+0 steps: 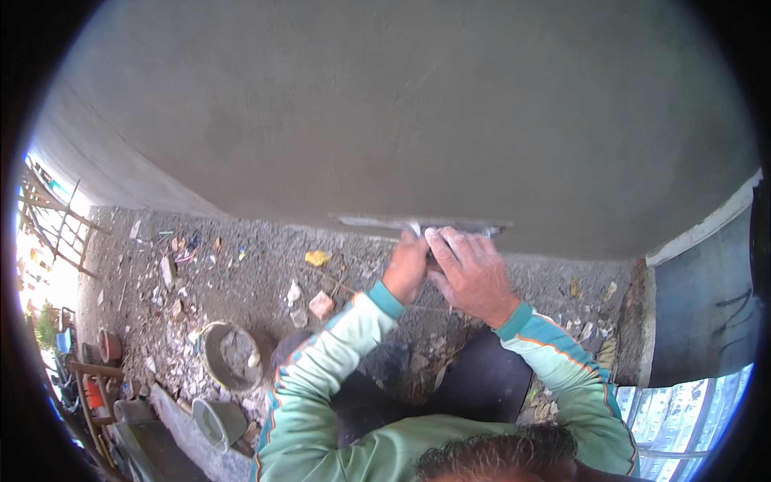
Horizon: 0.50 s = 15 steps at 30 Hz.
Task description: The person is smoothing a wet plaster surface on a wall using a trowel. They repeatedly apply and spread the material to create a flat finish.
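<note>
Both hands are close together on a long plastering trowel point(458, 222). The left hand point(407, 267) curls tight on it; the right hand point(475, 275) lays its fingers along the back, but I can't tell if it grips too. Two hands likely push more evenly. The trowel lies along the low part of the grey wall point(401, 120). Farther down, a round bucket point(207, 358) sits on the stony ground point(269, 251), probably kept out of the way.

Rubble point(168, 271) lies near 2 buckets point(211, 363) (both open-topped).

Long, thin, silvery trowel point(377, 222), crosswise; against the lower part of a grey wall point(418, 112)
</note>
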Each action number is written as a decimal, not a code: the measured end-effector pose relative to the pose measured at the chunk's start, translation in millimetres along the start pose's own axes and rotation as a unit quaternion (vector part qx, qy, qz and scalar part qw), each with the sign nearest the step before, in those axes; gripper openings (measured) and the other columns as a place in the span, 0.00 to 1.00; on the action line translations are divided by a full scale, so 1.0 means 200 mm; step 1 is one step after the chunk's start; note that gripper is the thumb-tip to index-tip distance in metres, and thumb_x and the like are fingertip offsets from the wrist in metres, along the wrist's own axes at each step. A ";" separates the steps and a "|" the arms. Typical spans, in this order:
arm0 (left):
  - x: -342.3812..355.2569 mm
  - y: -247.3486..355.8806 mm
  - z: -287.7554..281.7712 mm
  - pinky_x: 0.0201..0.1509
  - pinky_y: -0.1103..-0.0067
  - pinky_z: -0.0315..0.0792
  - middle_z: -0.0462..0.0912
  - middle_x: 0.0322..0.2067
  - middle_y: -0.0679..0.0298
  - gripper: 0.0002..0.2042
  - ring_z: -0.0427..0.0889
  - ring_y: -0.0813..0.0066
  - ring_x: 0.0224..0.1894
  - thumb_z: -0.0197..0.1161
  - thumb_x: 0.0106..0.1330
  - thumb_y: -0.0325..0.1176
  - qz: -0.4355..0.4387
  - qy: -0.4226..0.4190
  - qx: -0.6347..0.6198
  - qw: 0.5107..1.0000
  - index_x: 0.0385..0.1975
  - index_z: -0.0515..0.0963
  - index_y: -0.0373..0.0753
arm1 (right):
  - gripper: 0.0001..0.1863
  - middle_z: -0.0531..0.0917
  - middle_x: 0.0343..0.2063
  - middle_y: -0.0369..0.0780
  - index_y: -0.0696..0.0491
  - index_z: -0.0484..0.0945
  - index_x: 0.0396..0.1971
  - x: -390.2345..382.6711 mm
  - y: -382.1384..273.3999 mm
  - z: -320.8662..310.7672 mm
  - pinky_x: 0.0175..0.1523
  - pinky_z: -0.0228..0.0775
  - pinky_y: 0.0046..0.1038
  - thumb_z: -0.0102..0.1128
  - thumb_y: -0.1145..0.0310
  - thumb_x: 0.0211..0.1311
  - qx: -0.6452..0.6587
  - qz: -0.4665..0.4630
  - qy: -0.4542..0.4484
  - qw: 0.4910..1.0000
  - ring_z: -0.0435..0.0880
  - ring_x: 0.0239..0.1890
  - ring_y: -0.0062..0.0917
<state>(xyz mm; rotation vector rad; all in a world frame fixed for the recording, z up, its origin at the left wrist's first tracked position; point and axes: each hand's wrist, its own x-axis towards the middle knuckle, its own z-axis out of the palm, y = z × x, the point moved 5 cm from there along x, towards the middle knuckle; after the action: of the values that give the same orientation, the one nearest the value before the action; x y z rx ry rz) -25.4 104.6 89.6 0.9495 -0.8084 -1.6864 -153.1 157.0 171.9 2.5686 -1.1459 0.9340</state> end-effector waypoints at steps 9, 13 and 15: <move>-0.34 0.19 0.18 0.58 0.68 0.78 0.66 0.67 0.53 0.36 0.80 0.70 0.55 0.62 0.74 0.33 0.125 -0.108 0.114 0.980 0.76 0.49 0.35 | 0.26 0.86 0.33 0.48 0.61 0.77 0.56 0.21 0.25 0.00 0.35 0.79 0.39 0.70 0.64 0.62 0.026 0.018 0.106 0.994 0.88 0.30 0.41; -0.47 0.10 0.15 0.57 0.73 0.76 0.62 0.71 0.50 0.39 0.79 0.72 0.51 0.63 0.71 0.29 0.106 -0.170 0.189 0.961 0.77 0.47 0.34 | 0.24 0.87 0.35 0.46 0.57 0.76 0.56 0.45 0.35 -0.08 0.33 0.79 0.39 0.68 0.59 0.66 0.009 -0.006 0.144 0.990 0.88 0.30 0.41; -0.44 0.02 0.10 0.58 0.74 0.75 0.67 0.68 0.50 0.35 0.79 0.74 0.50 0.62 0.71 0.29 0.087 -0.156 0.208 0.962 0.75 0.53 0.31 | 0.24 0.87 0.35 0.45 0.56 0.76 0.55 0.55 0.40 -0.01 0.32 0.78 0.38 0.68 0.58 0.66 -0.023 -0.017 0.138 0.990 0.87 0.30 0.41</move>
<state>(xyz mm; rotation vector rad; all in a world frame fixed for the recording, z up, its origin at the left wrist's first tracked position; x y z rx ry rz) -23.4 188.7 121.2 0.8656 -1.4593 -1.5599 -156.8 36.1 233.7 2.3220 -1.0290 1.1953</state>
